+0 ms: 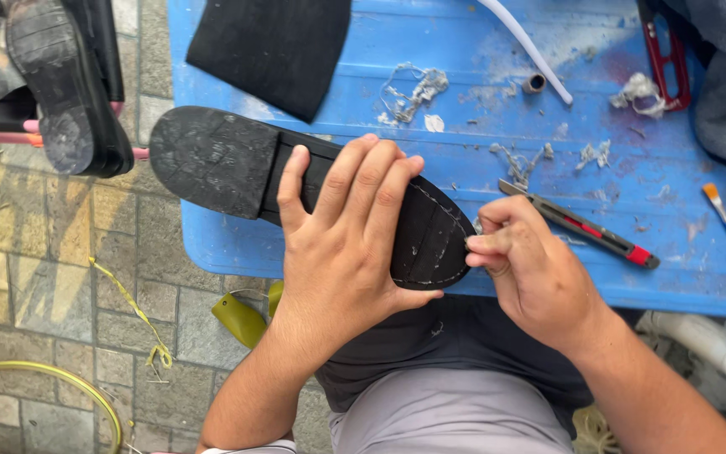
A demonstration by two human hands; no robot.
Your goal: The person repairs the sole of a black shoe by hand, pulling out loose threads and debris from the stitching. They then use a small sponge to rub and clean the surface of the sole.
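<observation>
A black shoe (pixel 237 164) lies sole-up across the near edge of a blue table (pixel 481 92), its heel hanging past the table's left corner. The left hand (pixel 342 244) wraps over the shoe's middle, fingers spread on the sole and clamped on it. The right hand (pixel 527 261) sits at the shoe's toe, thumb and fingertips pinched together at the sole's edge; what they pinch is too small to tell. Just right of the toe lies a utility knife (pixel 586 227) with a red slider. Beyond the shoe on the table lie a black sheet (pixel 275 46), grey scraps (pixel 413 92) and a white strip (pixel 527 46). A second shoe (pixel 65 84) stands left of the table.
</observation>
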